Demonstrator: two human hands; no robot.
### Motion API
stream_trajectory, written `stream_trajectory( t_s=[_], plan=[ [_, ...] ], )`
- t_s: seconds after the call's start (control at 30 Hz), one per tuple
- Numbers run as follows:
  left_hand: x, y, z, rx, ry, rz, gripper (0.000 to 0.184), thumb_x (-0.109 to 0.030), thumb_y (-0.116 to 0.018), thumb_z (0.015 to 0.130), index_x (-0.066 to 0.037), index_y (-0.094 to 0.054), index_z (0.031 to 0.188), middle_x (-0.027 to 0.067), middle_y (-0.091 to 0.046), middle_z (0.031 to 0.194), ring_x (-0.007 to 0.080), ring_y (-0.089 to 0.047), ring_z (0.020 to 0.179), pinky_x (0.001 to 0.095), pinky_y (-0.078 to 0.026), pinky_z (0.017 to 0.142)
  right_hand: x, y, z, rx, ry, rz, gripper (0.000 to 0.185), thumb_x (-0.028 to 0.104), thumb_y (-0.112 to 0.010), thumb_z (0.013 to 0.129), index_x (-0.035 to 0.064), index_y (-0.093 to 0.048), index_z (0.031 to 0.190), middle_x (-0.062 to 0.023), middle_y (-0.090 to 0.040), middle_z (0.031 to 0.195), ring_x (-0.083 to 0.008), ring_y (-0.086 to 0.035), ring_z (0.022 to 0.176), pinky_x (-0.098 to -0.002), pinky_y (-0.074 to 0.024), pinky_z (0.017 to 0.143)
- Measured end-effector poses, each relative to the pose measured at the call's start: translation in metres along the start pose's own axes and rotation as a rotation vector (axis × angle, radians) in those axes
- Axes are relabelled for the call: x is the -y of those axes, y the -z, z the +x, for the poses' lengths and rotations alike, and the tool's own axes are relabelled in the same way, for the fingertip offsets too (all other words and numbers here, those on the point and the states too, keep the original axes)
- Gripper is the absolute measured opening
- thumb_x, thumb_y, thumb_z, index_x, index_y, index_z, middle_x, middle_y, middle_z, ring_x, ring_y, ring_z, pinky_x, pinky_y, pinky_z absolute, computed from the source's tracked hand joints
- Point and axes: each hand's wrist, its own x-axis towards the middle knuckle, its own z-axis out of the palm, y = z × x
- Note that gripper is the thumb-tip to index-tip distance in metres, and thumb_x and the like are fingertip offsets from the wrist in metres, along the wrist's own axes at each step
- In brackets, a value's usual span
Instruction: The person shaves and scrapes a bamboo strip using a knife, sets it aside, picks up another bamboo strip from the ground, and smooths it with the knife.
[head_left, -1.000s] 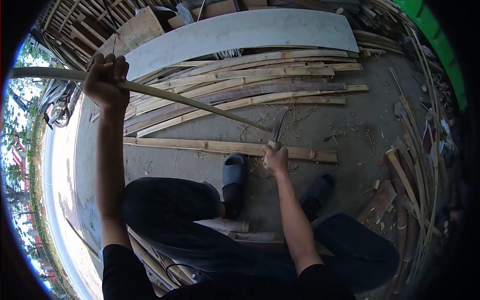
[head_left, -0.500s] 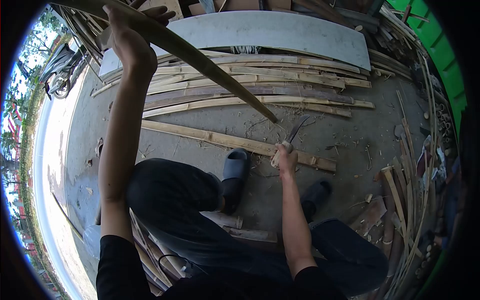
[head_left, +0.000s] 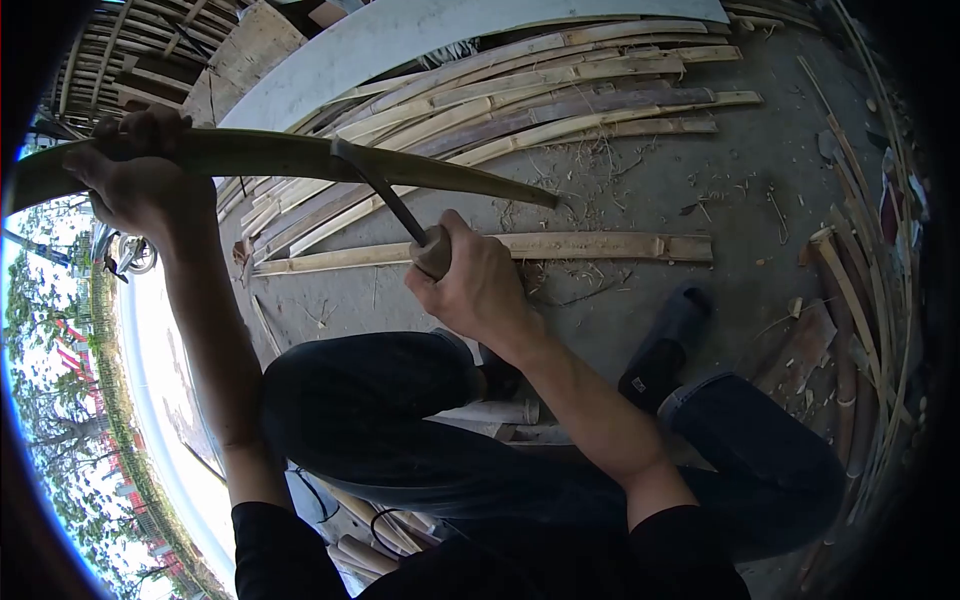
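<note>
A long greenish bamboo strip runs from the left edge toward the middle, its narrow end above the ground. Near its left part, my left hand is closed around it. My right hand grips the wooden handle of a curved knife. The knife's blade reaches up and left to the strip, its tip end against or over the strip's near face; exact contact is hard to make out.
Several split bamboo strips lie side by side on the concrete floor, beside a pale board. A single bamboo piece lies closer, among shavings. More bamboo is piled at right. My knees and feet are below.
My right hand has lifted the knife from near the floor up and left to the strip. The strip now lies closer to level, and my left hand has come lower and left. The view has turned.
</note>
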Motion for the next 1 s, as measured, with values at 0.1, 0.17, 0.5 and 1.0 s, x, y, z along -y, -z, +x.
stream_trajectory(
  t_s=[0.1, 0.17, 0.5, 1.0],
  plan=[
    [0.012, 0.009, 0.016, -0.006, 0.016, 0.028, 0.048, -0.051, -0.025, 0.103, -0.009, -0.038, 0.083, 0.0039, -0.034, 0.059, 0.0172, -0.038, 0.05, 0.0304, -0.038, 0.049, -0.036, -0.007, -0.002, 0.025, -0.127, -0.124, 0.04, 0.026, -0.07, 0.075, -0.005, -0.056, 0.095, -0.0264, -0.066, 0.08, -0.0444, -0.066, 0.08, -0.0484, -0.0534, 0.074],
    [0.023, 0.017, 0.025, -0.065, 0.031, 0.033, 0.046, -0.049, -0.027, 0.104, -0.008, -0.04, 0.086, 0.0045, -0.037, 0.061, 0.0172, -0.039, 0.051, 0.0309, -0.04, 0.049, -0.071, -0.01, -0.01, -0.022, -0.225, -0.167, 0.043, 0.028, -0.071, 0.074, -0.0049, -0.057, 0.098, -0.0269, -0.067, 0.083, -0.044, -0.067, 0.082, -0.0485, -0.0534, 0.076],
    [0.019, 0.019, 0.017, -0.175, 0.004, 0.077, 0.045, -0.048, -0.029, 0.104, -0.008, -0.043, 0.089, 0.0037, -0.037, 0.063, 0.0165, -0.038, 0.048, 0.0309, -0.04, 0.047, 0.007, -0.028, 0.001, -0.107, 0.054, 0.019, 0.04, 0.022, -0.074, 0.077, -0.0005, -0.048, 0.099, -0.023, -0.063, 0.077, -0.0407, -0.068, 0.071, -0.0467, -0.0551, 0.066],
    [-0.007, 0.005, -0.009, -0.001, -0.048, 0.094, 0.045, -0.054, -0.023, 0.103, -0.012, -0.037, 0.092, 0.0021, -0.033, 0.061, 0.0145, -0.033, 0.049, 0.0276, -0.036, 0.05, -0.063, 0.014, 0.014, -0.078, -0.175, -0.09, 0.035, 0.023, -0.071, 0.076, -0.007, -0.059, 0.089, -0.0267, -0.064, 0.074, -0.0435, -0.067, 0.078, -0.0466, -0.0539, 0.071]
  ],
)
